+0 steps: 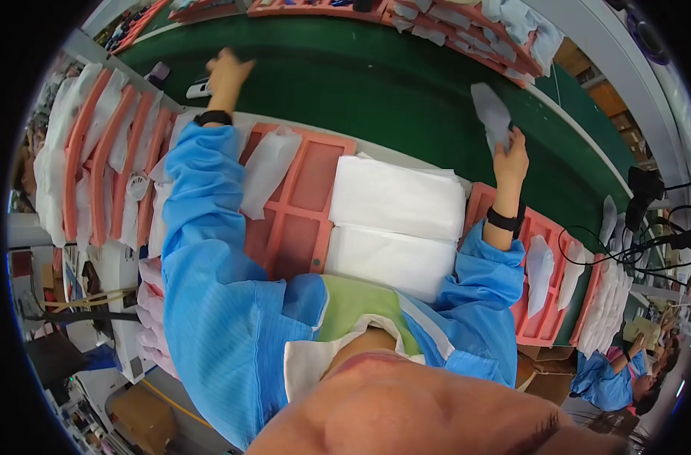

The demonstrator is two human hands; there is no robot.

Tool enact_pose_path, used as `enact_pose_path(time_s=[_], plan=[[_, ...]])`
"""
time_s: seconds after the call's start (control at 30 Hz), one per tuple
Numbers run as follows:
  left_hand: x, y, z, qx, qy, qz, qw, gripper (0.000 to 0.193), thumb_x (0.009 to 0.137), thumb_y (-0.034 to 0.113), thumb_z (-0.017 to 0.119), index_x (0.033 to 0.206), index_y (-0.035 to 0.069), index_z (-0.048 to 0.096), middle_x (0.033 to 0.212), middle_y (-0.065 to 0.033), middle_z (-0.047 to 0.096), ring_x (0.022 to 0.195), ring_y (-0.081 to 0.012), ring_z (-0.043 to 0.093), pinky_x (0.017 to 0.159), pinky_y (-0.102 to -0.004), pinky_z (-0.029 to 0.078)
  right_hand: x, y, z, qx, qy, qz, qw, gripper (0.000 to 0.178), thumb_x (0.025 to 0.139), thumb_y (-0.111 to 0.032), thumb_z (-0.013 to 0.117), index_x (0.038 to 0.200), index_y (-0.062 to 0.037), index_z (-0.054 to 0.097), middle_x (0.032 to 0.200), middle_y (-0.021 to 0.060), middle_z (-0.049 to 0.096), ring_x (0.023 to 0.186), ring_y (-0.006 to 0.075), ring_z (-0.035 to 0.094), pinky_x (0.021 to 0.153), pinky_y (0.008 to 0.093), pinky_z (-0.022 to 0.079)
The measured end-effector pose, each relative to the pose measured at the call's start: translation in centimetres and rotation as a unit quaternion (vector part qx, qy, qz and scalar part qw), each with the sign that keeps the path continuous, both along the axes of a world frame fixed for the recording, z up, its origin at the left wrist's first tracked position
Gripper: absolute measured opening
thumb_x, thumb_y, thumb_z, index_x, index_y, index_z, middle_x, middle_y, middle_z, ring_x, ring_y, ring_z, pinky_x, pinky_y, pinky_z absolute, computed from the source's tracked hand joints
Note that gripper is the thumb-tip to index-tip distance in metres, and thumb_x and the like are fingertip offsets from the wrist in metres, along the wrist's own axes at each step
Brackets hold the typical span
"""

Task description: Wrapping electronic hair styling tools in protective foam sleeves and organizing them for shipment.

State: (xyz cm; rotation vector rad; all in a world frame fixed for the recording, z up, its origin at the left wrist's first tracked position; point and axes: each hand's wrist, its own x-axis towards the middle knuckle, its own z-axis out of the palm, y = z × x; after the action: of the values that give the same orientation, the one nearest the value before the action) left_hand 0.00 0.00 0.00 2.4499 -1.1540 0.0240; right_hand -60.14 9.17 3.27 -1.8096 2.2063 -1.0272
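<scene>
Over the green belt (345,83) at the far left, my left hand (228,76) reaches out with its fingers apart and nothing visible in them. Just left of its wrist lies a small white device (198,91), with a greyish object (158,73) farther left. On the right, my right hand (510,157) pinches the near end of a translucent white pouch (489,110), held above the belt. Whatever is inside the pouch cannot be made out. Between my arms rest two stacks of flat white bags (397,199).
A pink foam tray (313,182) with a pouch on it lies left of the bags, another pink tray (539,303) right of them. Several upright pink trays (103,163) stand at the left. Filled trays (474,34) line the far side. Black cables (656,220) hang at the right.
</scene>
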Motion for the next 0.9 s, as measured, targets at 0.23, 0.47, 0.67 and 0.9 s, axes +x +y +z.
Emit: enact_pose_path(time_s=[0.23, 0.47, 0.67, 0.9], plan=[[10.1, 2.1, -6.0, -0.086, 0.060, -0.106, 0.989, 0.070, 0.067, 0.033, 0.079, 0.125, 0.003, 0.056, 0.112, -0.0219, 0.065, 0.110, -0.0382, 0.060, 0.095, -0.0387, 0.048, 2.3, 1.5, 0.2, -0.150, -0.003, 0.131, 0.980, 0.036, 0.081, -0.010, 0.069, 0.116, -0.0051, 0.063, 0.113, 0.0157, 0.066, 0.102, 0.0297, 0.065, 0.090, 0.0345, 0.049], [-2.9, 1.9, 0.2, 0.141, 0.154, -0.235, 0.949, 0.061, 0.069, 0.031, 0.082, 0.118, 0.000, 0.061, 0.102, -0.0132, 0.068, 0.084, -0.0238, 0.068, 0.072, -0.0317, 0.055, 6.3, 4.1, 2.2, -0.121, -0.056, 0.240, 0.961, 0.035, 0.080, -0.010, 0.072, 0.114, -0.0062, 0.065, 0.115, 0.0102, 0.063, 0.099, 0.0252, 0.064, 0.084, 0.0317, 0.051], [-20.8, 8.4, 4.7, 0.065, 0.395, -0.405, 0.822, 0.062, 0.075, 0.025, 0.081, 0.123, -0.005, 0.055, 0.100, -0.0114, 0.064, 0.068, -0.0134, 0.064, 0.059, -0.0236, 0.053, 10.8, 5.7, 1.7, -0.072, -0.104, 0.316, 0.940, 0.061, 0.070, -0.018, 0.083, 0.125, -0.0092, 0.058, 0.122, 0.0136, 0.057, 0.104, 0.0269, 0.062, 0.080, 0.0334, 0.054], [-32.6, 13.6, 5.1, 0.018, 0.554, -0.462, 0.692, 0.055, 0.079, 0.019, 0.077, 0.123, -0.003, 0.053, 0.108, -0.0136, 0.059, 0.080, -0.0140, 0.063, 0.067, -0.0258, 0.052, 9.4, 3.9, 0.8, -0.023, -0.084, 0.269, 0.959, 0.062, 0.059, -0.024, 0.083, 0.112, -0.0030, 0.061, 0.103, 0.0173, 0.064, 0.095, 0.0355, 0.063, 0.082, 0.0392, 0.051]])
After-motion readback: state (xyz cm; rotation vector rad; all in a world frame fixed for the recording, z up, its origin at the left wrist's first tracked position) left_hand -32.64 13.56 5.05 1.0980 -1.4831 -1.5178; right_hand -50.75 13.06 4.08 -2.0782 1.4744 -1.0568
